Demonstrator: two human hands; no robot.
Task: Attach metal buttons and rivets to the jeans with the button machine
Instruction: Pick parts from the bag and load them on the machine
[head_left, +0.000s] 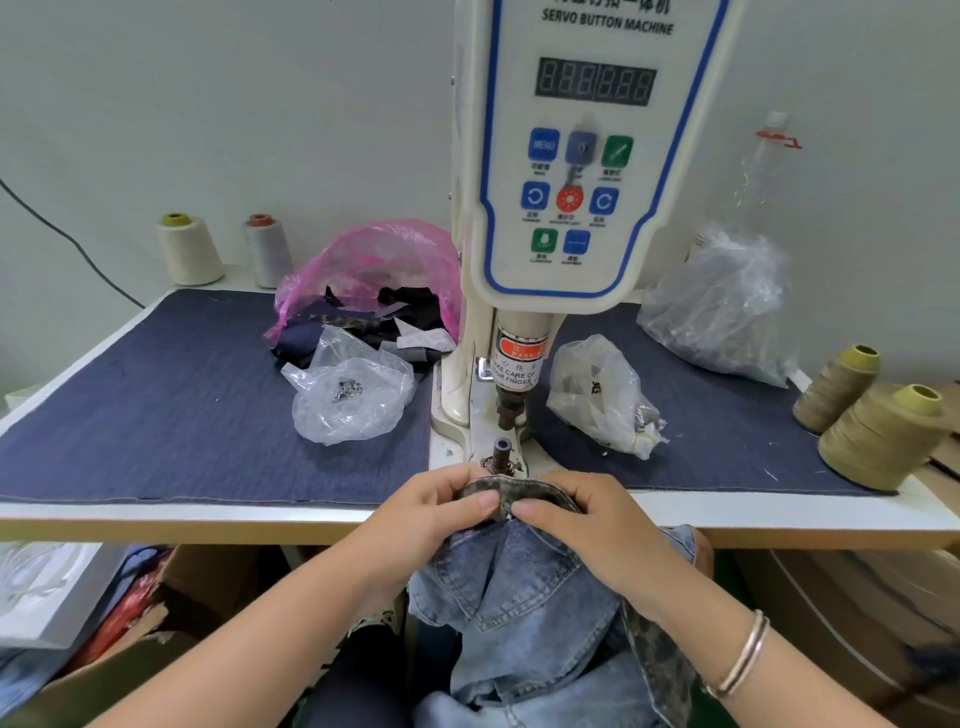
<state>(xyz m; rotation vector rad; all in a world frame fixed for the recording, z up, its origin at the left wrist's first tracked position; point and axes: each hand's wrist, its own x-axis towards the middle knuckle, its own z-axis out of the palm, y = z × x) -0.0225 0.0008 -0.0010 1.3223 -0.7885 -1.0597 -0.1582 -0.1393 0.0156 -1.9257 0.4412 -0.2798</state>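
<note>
From the head camera, both hands pinch the waistband of the jeans at the tabletop's front edge, just below the button machine. The left hand and right hand have fingers curled on the band, thumbs nearly meeting. Clear bags of metal parts lie beside the machine.

the button machine stands mid-table, bags on either side, jeans before it.
</note>
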